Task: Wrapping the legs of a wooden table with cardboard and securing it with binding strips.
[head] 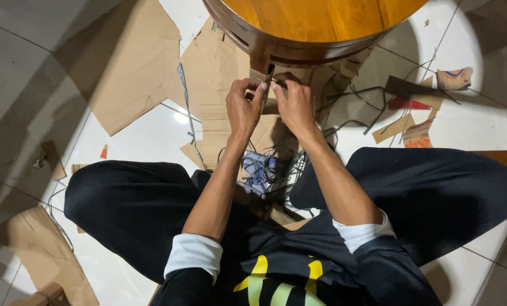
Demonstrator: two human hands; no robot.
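Black-trousered crossed legs [435,192] frame the view. Beyond them, left hand [243,107] and right hand [295,105] are pressed together, apparently pinching a thin dark strap [271,82] against the round wooden table's leg [263,63], keeping it taut.

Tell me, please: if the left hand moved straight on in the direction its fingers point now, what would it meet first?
Most likely the dark wooden leg of the round table, directly ahead of the left hand. The fingertips already look very close to it, pinching a thin strip there; exact depth is unclear.
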